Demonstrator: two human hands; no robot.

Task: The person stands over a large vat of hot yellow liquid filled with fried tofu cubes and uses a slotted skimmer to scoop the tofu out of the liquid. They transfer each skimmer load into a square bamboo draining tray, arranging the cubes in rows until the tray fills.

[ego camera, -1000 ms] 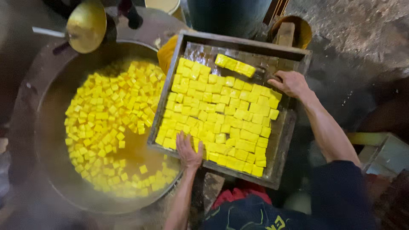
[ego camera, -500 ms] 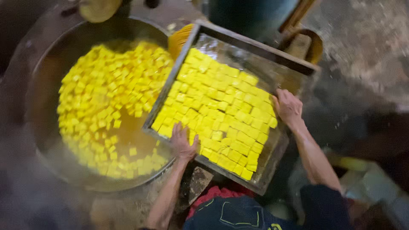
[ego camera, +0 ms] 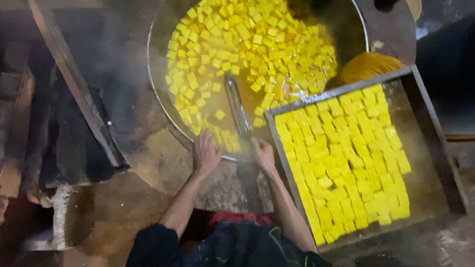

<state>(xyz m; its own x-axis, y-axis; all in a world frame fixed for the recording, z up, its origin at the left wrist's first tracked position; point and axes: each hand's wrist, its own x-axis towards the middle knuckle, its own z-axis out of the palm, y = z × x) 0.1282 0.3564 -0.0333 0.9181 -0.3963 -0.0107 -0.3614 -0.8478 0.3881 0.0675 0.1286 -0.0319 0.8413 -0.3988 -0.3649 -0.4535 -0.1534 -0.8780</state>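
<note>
- cubes: yellow, small and roughly square, floating close together in cloudy yellow liquid inside the pan; they fill most of its surface, with a thinner patch near the lower rim.
- pan: wide, round and metal, set in the upper middle of the view; its near rim runs just above both hands.
- bar: a long shiny metal strip lying from the middle of the pan down across the near rim, between the two hands; whether it is a handle or a tool cannot be told.
- left hand: laid on the pan's near rim, fingers spread and pointing into the pan, close to a few cubes at the edge; it grips nothing visible.
- right hand: at the rim just right of the bar and just left of the tray's corner; fingers bent, but whether they grip the bar or the tray edge cannot be told.
- tray: rectangular, dark-framed, tilted, at the right of the pan with its upper left edge over the rim; packed rows of the same yellow cubes cover most of it.
- cloth: yellow-orange bundle just beyond the tray's top edge.
- ledge: stained stone surround below the pan, under the forearms.
</note>
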